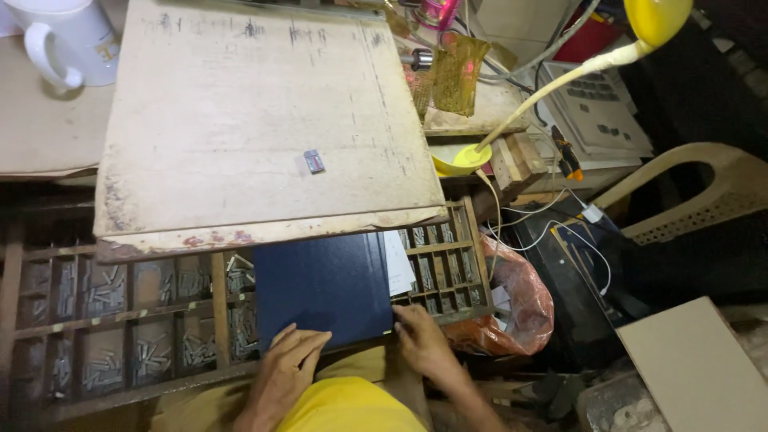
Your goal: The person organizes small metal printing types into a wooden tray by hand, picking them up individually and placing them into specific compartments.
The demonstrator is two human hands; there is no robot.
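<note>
**Head view: both hands at the near edge of a blue book**

Head view, looking down. Dark blue hardcover book (324, 286) lies flat on the wooden compartment tray (120, 308) of small metal pieces, its far end tucked under a large worn board (256, 120). Long axis runs near to far, directly ahead of both hands. Left hand (290, 360) open, fingers spread flat on the near edge. Right hand (422, 340) at the near right corner, fingers curled on it; firm grip or not, cannot tell. Both hands equally close. White papers (398, 264) show beside the book's right edge.

Blue book (324, 286) — top edge hidden under board (256, 120).
</note>
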